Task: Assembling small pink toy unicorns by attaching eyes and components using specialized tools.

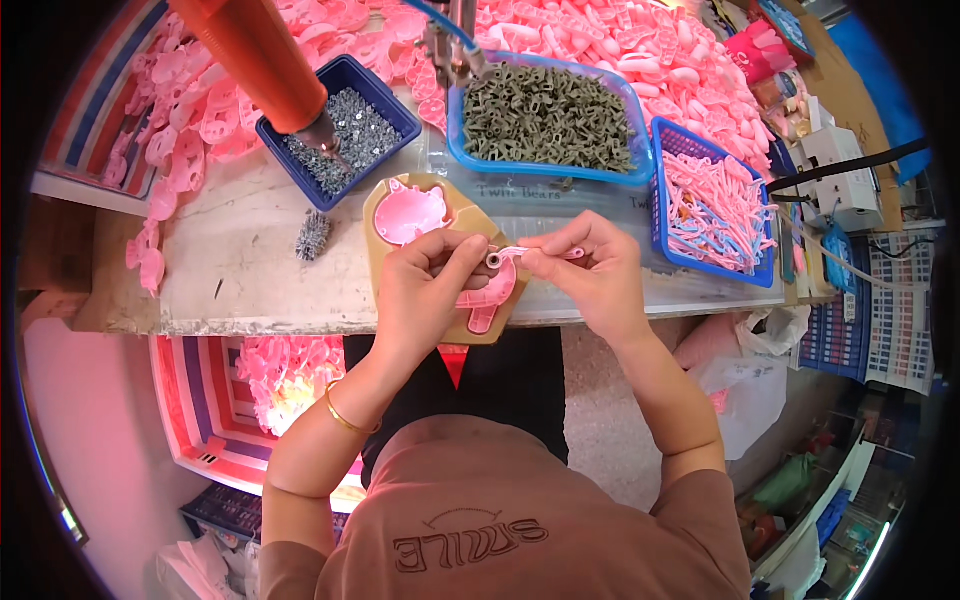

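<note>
Over a tan fixture block (382, 250), my two hands meet with small parts between them. My left hand (425, 290) is closed in a pinch on a small dark grey part with a ring-shaped end (494, 260). Between the thumb and fingers of my right hand (598, 275) is a thin pink plastic strip (516, 251), its near end touching or almost touching the ring. A rounded pink shell (410, 213) sits in the block's upper hollow. Another pink moulded piece (484, 317) lies in the lower hollow, partly hidden by my hands.
An orange power screwdriver (265, 65) hangs above a blue bin of screws (395, 105). A blue-rimmed tub (640, 165) holds dark grey parts. Pink and blue strips fill a blue basket (660, 215). Pink shells (640, 45) are heaped behind; loose screws (313, 235) lie left.
</note>
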The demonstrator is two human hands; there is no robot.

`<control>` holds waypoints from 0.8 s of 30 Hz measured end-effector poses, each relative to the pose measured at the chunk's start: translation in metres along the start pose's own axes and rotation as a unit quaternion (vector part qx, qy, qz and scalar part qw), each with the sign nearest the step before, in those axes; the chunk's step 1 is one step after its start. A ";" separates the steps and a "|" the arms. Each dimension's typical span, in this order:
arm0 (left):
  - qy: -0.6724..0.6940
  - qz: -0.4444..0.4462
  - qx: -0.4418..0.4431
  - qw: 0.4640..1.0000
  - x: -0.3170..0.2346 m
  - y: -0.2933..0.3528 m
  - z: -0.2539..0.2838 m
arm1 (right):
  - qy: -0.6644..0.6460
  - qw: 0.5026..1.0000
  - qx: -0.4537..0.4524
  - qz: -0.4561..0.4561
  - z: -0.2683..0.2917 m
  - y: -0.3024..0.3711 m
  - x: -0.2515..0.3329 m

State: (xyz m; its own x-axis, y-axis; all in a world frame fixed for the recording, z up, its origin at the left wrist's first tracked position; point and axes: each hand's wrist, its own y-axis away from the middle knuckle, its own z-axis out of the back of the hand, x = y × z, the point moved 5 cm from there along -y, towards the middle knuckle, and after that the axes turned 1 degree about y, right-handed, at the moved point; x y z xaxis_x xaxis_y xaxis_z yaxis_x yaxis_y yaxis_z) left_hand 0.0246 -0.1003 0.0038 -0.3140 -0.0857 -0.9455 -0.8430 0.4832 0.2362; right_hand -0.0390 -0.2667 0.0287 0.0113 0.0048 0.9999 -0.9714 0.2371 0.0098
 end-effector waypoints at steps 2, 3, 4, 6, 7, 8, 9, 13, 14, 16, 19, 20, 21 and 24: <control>0.004 -0.001 -0.002 1.000 -0.004 0.002 -0.003 | 0.046 0.997 -0.036 0.041 0.001 0.005 0.002; 0.008 -0.003 -0.004 1.000 -0.006 0.003 -0.004 | 0.047 0.997 -0.036 0.041 0.002 0.006 -0.001; 0.008 -0.002 -0.005 1.000 -0.005 0.003 -0.002 | 0.027 0.998 -0.028 0.053 0.001 0.008 -0.004; 0.024 0.022 0.059 0.998 0.000 0.000 0.001 | 0.006 0.998 -0.018 0.065 0.005 0.008 -0.004; 0.025 0.023 0.057 0.998 -0.001 0.000 0.006 | -0.005 0.999 0.033 0.004 0.006 0.003 -0.009; -0.006 0.022 0.088 0.996 -0.001 0.000 0.006 | -0.016 0.995 0.084 -0.057 0.004 0.002 -0.013; -0.037 0.021 0.118 0.992 -0.002 0.000 0.006 | -0.017 0.994 0.086 -0.058 0.002 0.001 -0.008; -0.063 0.034 0.135 0.988 -0.011 0.001 0.011 | 0.238 0.952 0.165 0.100 -0.020 0.002 0.017; -0.052 0.036 0.136 0.989 -0.013 0.001 0.012 | 0.266 0.942 0.160 0.132 -0.026 0.001 0.019; -0.040 0.040 0.132 0.990 -0.012 0.000 0.019 | 0.326 0.911 0.148 0.204 -0.033 -0.002 0.022; -0.144 0.021 0.054 0.988 -0.018 -0.002 0.038 | 0.407 0.854 0.128 0.297 -0.049 -0.005 0.022; -0.143 0.023 0.051 0.988 -0.018 -0.001 0.043 | 0.432 0.835 0.121 0.320 -0.054 -0.006 0.021; -0.206 -0.038 -0.005 0.978 -0.024 0.000 0.056 | 0.430 0.835 0.124 0.320 -0.059 -0.007 0.019; -0.284 -0.132 -0.085 0.946 -0.038 0.008 0.071 | 0.462 0.823 0.098 0.315 -0.070 -0.010 0.009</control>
State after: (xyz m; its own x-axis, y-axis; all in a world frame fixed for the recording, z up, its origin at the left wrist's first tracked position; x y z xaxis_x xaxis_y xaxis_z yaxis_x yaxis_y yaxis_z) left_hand 0.0612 -0.0311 0.0253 0.1631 0.3218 -0.9327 -0.9322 0.3598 -0.0388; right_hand -0.0129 -0.2014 0.0370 -0.4225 0.8251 0.3751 -0.8717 -0.2566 -0.4174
